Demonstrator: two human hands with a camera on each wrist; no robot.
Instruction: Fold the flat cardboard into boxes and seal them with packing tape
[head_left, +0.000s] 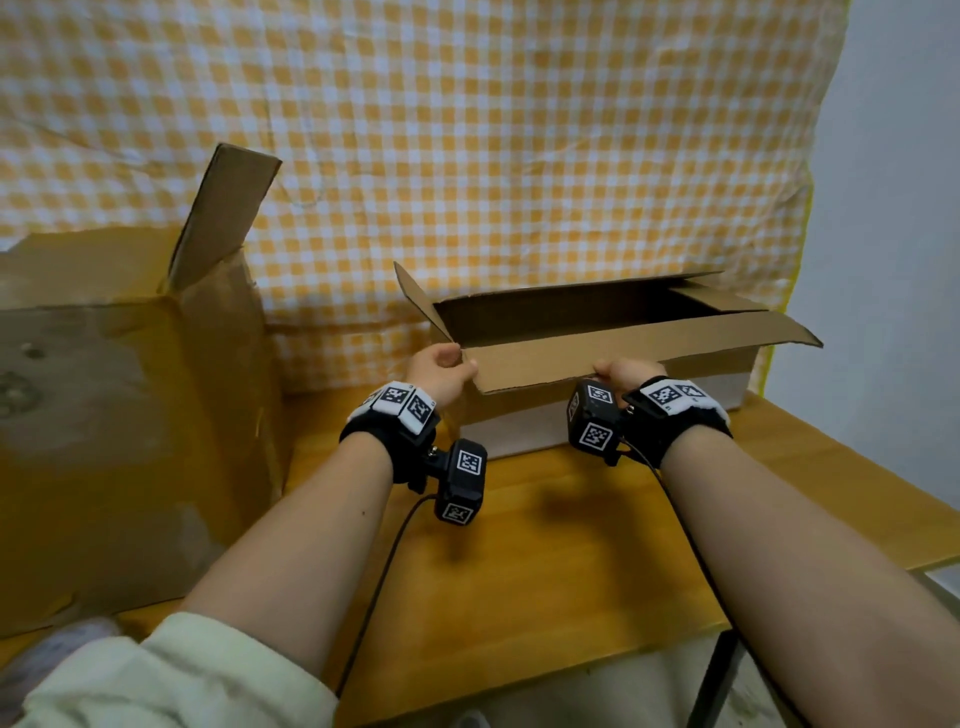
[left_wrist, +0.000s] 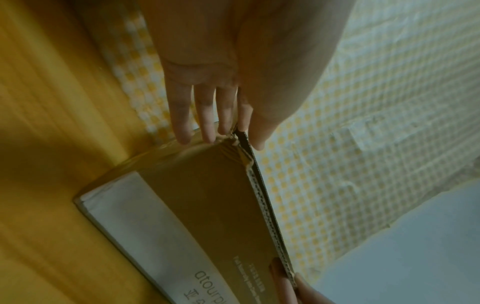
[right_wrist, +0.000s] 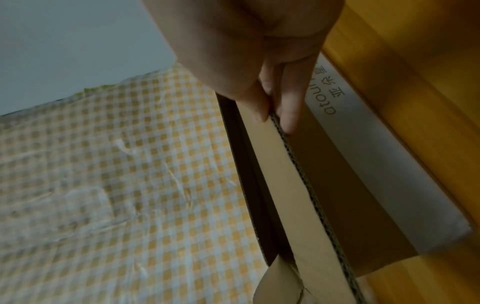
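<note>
the box (head_left: 597, 384) stands on the table (head_left: 545, 551), against the checked cloth (head_left: 467, 130) hung behind it, top open. its lower side wall carries a pale printed band.

both hands are clamped on the near long flap (head_left: 623, 348), well apart along its free edge. the left hand (head_left: 439, 371) holds the left corner: in the left wrist view the thumb lies on one face and the fingers (left_wrist: 207, 123) on the other, and the corner board is crumpled there. the right hand (head_left: 621, 374) pinches the edge further right; the right wrist view shows thumb and fingers on opposite faces of the corrugated edge.

judgement: two spaced grips keep a long flap from twisting as it hinges on its crease, so it can fold over evenly. the flap slants outward toward the person, not yet over the opening.

the left end flap (head_left: 415, 296) stands up and leans outward. the right end flap (head_left: 722, 299) looks turned partly inward. the far long flap cannot be told from these views.

judgement: top closing is in hand; sealing is not yet begun. no packing tape is in view.

a larger open carton (head_left: 119, 405) stands at the table's left, well apart from the box.
</note>
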